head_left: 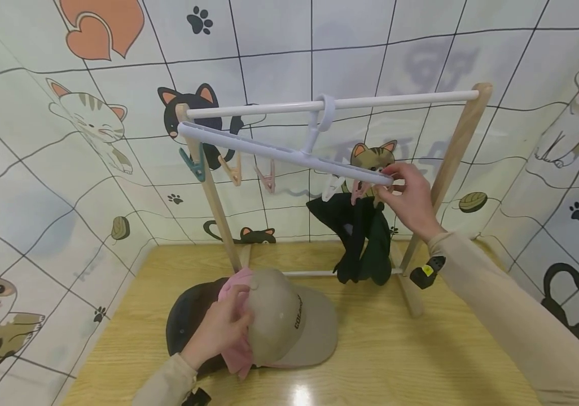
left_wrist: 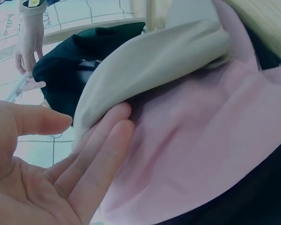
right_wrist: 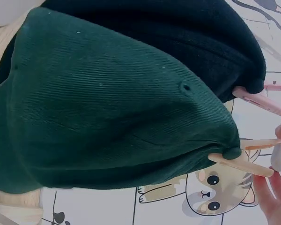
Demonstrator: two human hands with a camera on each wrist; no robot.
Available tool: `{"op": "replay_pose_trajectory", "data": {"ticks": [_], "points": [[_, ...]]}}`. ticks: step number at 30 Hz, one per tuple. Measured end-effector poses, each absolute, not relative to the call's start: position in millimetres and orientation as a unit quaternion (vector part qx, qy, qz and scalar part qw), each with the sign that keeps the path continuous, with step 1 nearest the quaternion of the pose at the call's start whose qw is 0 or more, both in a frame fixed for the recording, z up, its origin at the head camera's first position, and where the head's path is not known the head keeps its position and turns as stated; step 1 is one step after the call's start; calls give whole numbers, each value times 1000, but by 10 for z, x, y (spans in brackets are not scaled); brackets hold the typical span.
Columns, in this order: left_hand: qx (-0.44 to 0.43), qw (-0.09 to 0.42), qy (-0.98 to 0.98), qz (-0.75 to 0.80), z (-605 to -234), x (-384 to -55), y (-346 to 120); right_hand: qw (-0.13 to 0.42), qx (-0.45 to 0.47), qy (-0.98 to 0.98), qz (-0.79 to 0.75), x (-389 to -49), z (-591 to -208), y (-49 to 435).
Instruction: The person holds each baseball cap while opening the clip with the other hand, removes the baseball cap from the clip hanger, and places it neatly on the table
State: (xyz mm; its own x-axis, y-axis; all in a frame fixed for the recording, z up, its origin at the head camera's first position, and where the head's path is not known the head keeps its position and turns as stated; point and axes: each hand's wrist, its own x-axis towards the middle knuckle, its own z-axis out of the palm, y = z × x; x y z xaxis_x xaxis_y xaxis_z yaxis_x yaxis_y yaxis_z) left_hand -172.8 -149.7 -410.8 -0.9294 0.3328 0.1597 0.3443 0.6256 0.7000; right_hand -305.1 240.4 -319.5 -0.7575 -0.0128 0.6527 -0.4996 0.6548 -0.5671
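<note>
My right hand pinches the right end of a white clip hanger, which hooks over the rack's rail and slopes down to the right. Below that end hang a green cap, held by a peach clip, and a black cap in a pink clip. Down on the table, a beige cap, a pink cap and a dark cap lie nested together. My left hand reaches over them, fingers extended and fingertips at the beige cap's edge, thumb apart.
A wooden rack with a white rail stands at the back of the wooden table. Teal, peach and pink clips dangle from the hanger's left half. Cat-patterned walls enclose the table.
</note>
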Motion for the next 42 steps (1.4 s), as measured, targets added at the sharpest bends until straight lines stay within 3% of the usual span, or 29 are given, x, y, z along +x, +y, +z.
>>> {"op": "replay_pose_trajectory", "data": {"ticks": [11,17,30,42], "points": [[-186,96,-915,-344,-3960,-1766,-1497,370,146,-829,393,-2931,-3131,2416],[-186,118,-913,-343,-3867,-1791,-1414,399,163,-806,405,-2875,-3087,2403],[-223,106,-913,-326,-3738,-1896,-1069,422,180,-784,418,-2705,-2987,2332],[-305,55,-894,-325,-3562,-2072,-585,426,168,-784,418,-2615,-2980,2354]]}}
